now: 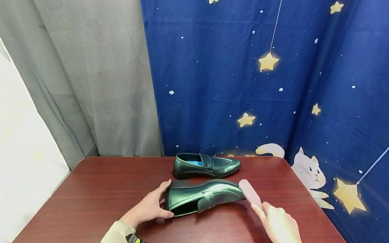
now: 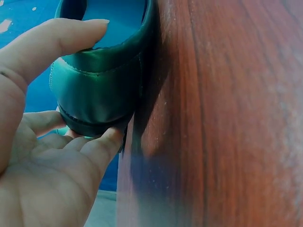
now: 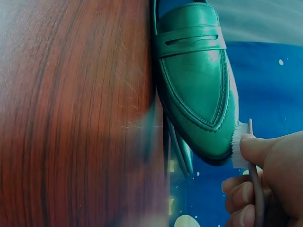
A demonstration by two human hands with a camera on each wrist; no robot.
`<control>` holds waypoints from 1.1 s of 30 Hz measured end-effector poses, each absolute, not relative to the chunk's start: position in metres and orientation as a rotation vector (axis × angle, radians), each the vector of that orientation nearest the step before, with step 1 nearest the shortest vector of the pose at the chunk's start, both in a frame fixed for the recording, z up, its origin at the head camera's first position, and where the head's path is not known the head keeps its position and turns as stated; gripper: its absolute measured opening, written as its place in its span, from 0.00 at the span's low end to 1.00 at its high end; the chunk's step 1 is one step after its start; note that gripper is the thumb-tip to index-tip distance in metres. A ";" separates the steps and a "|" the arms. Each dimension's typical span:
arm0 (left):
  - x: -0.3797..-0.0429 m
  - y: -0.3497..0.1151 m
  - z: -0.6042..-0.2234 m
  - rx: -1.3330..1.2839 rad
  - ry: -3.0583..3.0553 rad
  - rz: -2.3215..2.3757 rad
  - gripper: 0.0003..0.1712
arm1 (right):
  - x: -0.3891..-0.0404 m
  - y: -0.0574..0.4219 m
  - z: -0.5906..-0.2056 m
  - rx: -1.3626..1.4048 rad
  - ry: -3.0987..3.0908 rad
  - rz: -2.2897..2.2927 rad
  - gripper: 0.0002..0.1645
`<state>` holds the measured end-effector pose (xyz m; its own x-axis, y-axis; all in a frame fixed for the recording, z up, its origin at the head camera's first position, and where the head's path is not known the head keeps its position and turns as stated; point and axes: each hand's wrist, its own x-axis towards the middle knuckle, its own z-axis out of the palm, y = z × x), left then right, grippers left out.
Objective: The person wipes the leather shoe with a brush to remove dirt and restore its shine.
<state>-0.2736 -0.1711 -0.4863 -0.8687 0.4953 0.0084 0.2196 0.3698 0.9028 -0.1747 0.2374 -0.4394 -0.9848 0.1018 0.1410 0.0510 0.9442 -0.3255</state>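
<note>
A dark green loafer (image 1: 190,196) lies tipped on its side on the table, its opening facing the person and its toe to the right. The left hand (image 1: 151,206) grips its heel, the thumb at the opening's rim and the other fingers on the sole side, as the left wrist view shows at the heel (image 2: 97,94). In the right hand (image 1: 279,227) is a pink brush (image 1: 250,192) with pale bristles (image 3: 239,146), which touch the side of the loafer's toe (image 3: 208,142). The matching loafer (image 1: 222,167) stands upright just behind.
The reddish-brown wooden table (image 1: 112,183) ends at a back edge close behind the upright loafer. Beyond it hang a grey curtain (image 1: 98,76) and a blue star-patterned curtain (image 1: 217,71). A small dark device (image 1: 136,242) is on the left wrist.
</note>
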 end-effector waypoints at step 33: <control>-0.284 -0.168 -0.462 0.698 2.517 1.371 0.40 | -0.186 0.241 -0.443 -0.124 -2.874 0.475 0.26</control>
<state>-0.2843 -0.1678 -0.4616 -0.8708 0.4885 0.0557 0.3117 0.4610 0.8308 -0.1857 0.2414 -0.4430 -0.9711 0.1191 0.2068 0.0462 0.9441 -0.3265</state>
